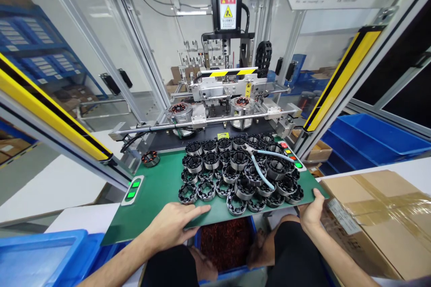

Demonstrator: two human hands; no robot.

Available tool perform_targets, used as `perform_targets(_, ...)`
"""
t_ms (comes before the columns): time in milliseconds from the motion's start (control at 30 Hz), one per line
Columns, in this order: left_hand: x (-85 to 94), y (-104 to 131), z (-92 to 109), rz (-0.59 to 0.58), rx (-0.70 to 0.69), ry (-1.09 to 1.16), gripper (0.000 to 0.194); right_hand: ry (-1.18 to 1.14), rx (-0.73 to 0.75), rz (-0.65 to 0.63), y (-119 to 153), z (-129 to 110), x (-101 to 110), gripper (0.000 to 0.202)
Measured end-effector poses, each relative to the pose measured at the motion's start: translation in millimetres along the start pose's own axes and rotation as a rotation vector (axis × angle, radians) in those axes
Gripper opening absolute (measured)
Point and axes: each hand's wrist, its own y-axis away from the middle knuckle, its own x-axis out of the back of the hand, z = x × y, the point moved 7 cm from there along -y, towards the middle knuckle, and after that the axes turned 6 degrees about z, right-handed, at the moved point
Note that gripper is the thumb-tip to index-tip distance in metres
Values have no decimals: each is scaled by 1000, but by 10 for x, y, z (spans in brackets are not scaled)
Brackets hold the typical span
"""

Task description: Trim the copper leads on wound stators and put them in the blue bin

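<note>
My left hand (177,223) rests at the front edge of the green work surface (158,193), its index finger stretched out over the top and its thumb below the edge. At the right front corner my right hand (312,208) holds the edge, thumb on top and the other fingers hidden underneath. Between the hands, several black and silver ring cores (236,204) stand in rows, some stacked. Pliers (259,170) with light blue handles lie open across the stacked cores. A single core with copper windings (150,158) sits at the back left.
Behind the surface stands a machine with two round fixtures (180,119) and a crossbar. Button panels (133,190) flank the surface. A cardboard box (380,215) is at the right, blue trays (43,251) at the left, and a blue bin (225,242) below.
</note>
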Motion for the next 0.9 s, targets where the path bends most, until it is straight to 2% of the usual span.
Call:
perform_targets(100,13,-10,-1,5,4,3,61,-2,2,56,25,-16,14,46)
perform_targets(400,53,-14,-4,3,6,15,62,49,-36,81,30,13,39,50)
perform_targets(667,47,-1,6,88,-41,-3,56,81,-74,111,79,29,28,55)
perform_targets(800,107,28,78,204,-160,-93,45,86,-89,126,82,58,41,56)
perform_targets(900,150,110,214,298,-303,-200,36,84,-114,131,63,98,65,58)
